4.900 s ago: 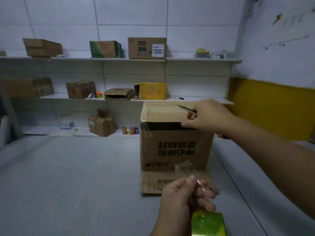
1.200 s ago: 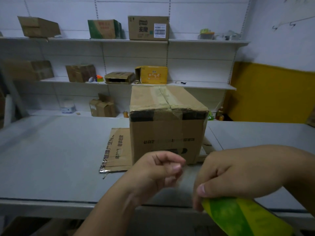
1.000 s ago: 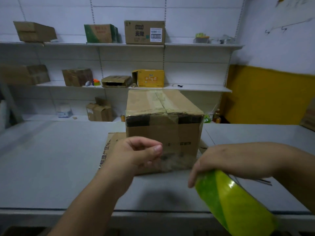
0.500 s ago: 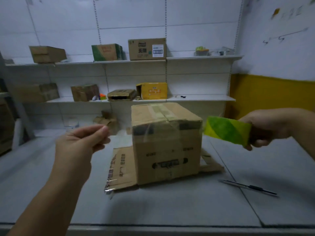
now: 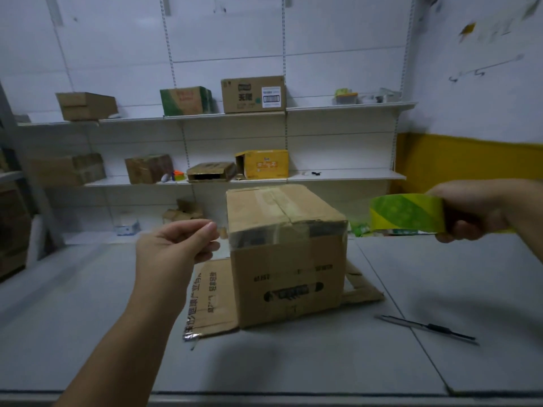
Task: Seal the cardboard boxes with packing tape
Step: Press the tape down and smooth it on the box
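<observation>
A closed brown cardboard box [image 5: 289, 265] stands on the grey table, with tape along its top seam. My right hand [image 5: 476, 211] holds a green and yellow tape roll [image 5: 407, 214] to the right of the box, level with its top edge. My left hand [image 5: 179, 245] pinches the free end of the clear tape at the box's left. The clear strip [image 5: 282, 232] stretches between both hands across the upper front of the box.
A flattened cardboard sheet [image 5: 210, 298] lies under the box. A thin black and silver knife or pen [image 5: 426, 329] rests on the table [image 5: 440, 283] at the right. Wall shelves [image 5: 346, 176] behind hold several boxes. The table's front edge runs along the bottom.
My hands have pulled apart, the left going left and the right with the roll going right and up, drawing tape out across the box front. The hand-held blade now lies on the table.
</observation>
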`<act>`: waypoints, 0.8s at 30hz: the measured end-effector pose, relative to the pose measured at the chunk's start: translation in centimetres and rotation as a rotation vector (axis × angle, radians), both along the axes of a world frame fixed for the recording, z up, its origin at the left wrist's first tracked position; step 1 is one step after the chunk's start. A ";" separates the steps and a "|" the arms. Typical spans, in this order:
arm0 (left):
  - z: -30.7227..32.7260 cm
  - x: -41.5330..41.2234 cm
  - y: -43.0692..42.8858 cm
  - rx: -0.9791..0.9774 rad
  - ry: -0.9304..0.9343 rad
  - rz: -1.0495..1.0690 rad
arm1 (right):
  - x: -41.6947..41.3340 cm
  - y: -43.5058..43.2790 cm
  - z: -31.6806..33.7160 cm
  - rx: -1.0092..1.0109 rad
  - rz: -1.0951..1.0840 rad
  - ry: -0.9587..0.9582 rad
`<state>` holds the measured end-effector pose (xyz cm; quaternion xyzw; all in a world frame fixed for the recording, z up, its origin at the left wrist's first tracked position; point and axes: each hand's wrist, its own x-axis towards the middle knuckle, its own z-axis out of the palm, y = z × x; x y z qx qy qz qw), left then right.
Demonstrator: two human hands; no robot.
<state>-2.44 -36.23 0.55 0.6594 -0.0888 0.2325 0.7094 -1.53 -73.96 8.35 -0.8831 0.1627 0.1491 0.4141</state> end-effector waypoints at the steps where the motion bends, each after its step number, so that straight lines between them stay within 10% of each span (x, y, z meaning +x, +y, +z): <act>1: -0.2 0.2 -0.1 -0.005 0.013 -0.006 | 0.3 0.0 -0.1 0.001 -0.015 0.006; 18: -3.9 5.0 -1.4 0.323 -0.134 0.077 | 5.0 0.7 -3.8 0.094 -0.099 0.004; 24: -3.4 6.3 -0.6 0.319 0.072 -0.044 | 5.6 1.8 -4.4 0.109 -0.084 0.014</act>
